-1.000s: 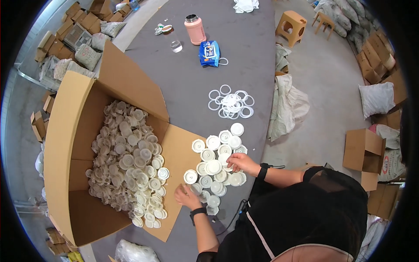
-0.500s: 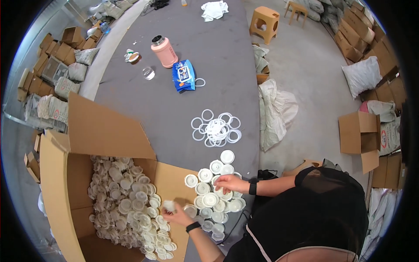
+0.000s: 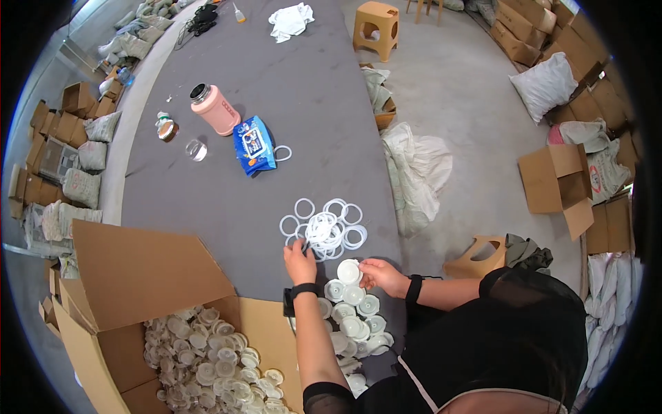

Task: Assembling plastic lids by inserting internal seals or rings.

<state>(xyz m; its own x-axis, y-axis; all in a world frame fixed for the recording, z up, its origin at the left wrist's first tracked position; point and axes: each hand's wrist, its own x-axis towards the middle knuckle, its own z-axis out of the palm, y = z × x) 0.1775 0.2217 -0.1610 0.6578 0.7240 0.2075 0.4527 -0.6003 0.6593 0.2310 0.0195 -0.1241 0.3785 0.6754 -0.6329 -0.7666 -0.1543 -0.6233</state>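
My right hand [image 3: 383,277] pinches a white round plastic lid [image 3: 349,271] by its right edge, just below a pile of thin white rings [image 3: 323,232]. My left hand [image 3: 299,262] reaches to the lower left edge of that pile. Its fingertips are at the rings, with a gap showing between thumb and fingers; no ring is seen lifted. Below my hands lies a cluster of similar white lids [image 3: 353,326], partly hidden by my left forearm.
An open cardboard box [image 3: 155,276] full of white lids stands at lower left, its flap reaching the grey table [image 3: 207,190]. Farther off are a pink bottle [image 3: 216,110], a blue wipes pack [image 3: 254,146], a clear round piece [image 3: 196,150] and a white cloth [image 3: 291,22].
My left hand has moved from the box's edge up to the rings, without the white piece it held. My right hand has risen from the cluster and now holds a lid. The view has shifted.
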